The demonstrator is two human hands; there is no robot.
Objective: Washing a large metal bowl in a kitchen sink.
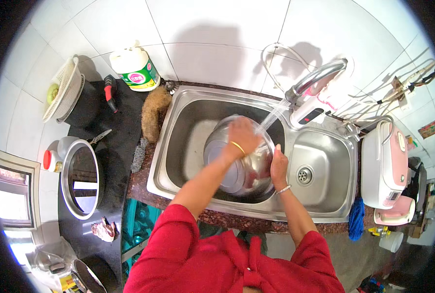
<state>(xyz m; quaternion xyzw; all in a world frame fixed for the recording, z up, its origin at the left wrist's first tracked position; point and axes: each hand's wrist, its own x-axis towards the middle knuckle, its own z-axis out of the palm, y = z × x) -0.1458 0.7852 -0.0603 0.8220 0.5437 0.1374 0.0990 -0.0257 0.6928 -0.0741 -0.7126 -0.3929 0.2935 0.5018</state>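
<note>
A shiny stainless steel bowl [254, 172] lies tilted in the large left basin of the steel sink [193, 143], its round base turned up towards me. My left hand [243, 137], blurred by motion, rests flat over the bowl's outside with the fingers spread. At the bowl's right edge, my right hand [279, 166] grips the rim with the thumb up; its other fingers are mostly hidden. Water [272, 117] runs from the curved chrome faucet [318, 78] and falls on the bowl beside my left hand.
The small right basin [318, 168] has a drain strainer. A pink-and-white rice cooker [382, 164] stands to its right, near a blue cloth [356, 219]. Left are a fibrous scrubber [154, 113], a white jug [133, 69], a metal-rimmed pot [65, 183] and scissors [102, 136].
</note>
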